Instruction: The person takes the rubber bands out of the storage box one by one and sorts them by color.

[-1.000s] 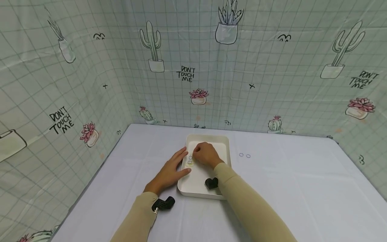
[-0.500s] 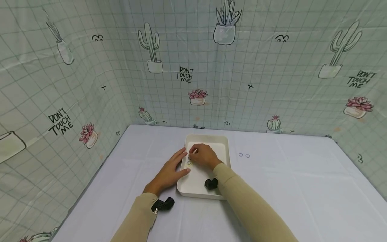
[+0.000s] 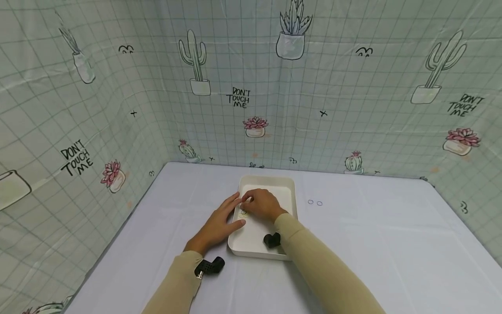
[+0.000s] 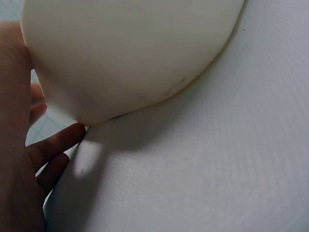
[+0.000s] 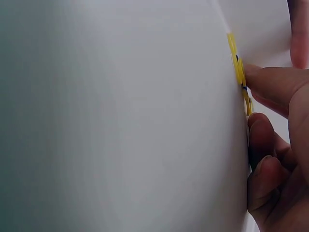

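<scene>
Right hand at the yellow rings in the tray, left hand flat against the tray's side.

The yellow rings point(image 5: 240, 72) lay on the floor of the white tray point(image 3: 286, 185), near its left wall; the right hand point(image 3: 262, 204) curled over them, and the wrist view showed a fingertip point(image 5: 270, 82) pressed on them, though whether they were actually pinched I cannot tell. The left hand point(image 3: 217, 224) rested released, fingers straight, on the tabletop point(image 3: 372, 244) against the tray's left rim, the thumb touching the wall. A black piece point(image 3: 272, 239) sat in the tray's near end beside the right sleeve. Two clear rings point(image 3: 315, 203) lay on the tabletop just right of the tray.
</scene>
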Available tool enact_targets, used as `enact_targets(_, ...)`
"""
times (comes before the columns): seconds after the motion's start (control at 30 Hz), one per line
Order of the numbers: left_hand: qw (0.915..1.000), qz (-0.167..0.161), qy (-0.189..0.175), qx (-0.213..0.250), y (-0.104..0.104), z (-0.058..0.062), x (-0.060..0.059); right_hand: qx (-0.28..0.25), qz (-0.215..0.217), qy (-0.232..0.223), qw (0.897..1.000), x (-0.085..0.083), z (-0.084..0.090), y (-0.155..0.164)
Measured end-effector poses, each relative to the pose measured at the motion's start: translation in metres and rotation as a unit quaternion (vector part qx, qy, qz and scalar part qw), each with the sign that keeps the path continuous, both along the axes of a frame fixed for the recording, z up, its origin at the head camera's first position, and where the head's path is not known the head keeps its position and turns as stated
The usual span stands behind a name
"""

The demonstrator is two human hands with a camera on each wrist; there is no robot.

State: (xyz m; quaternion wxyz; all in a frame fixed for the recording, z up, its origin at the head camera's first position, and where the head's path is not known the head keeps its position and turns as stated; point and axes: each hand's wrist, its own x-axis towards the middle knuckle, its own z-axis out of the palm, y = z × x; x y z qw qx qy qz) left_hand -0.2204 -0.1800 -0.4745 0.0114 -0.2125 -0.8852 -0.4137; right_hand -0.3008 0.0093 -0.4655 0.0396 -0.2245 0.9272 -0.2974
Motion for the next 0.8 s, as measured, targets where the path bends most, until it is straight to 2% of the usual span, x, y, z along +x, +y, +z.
enact_targets(0.23, 1.0, 0.002, -0.003, -0.001, 0.001, 0.0019, 0.0012, 0.008, 0.004, 0.018, 1.0, 0.0012, -0.0001, -0.0004)
enact_targets(0.6, 0.9999, 0.005, -0.008, -0.004, -0.0018, -0.0053, 0.0031, 0.015, 0.023, 0.017, 0.999, 0.0061, -0.003, -0.0025)
enact_targets(0.8, 1.0, 0.004, 0.003, -0.004, -0.0002, -0.0015, -0.0003, -0.002, 0.008, 0.014, 1.0, 0.0051, 0.0035, 0.0011)
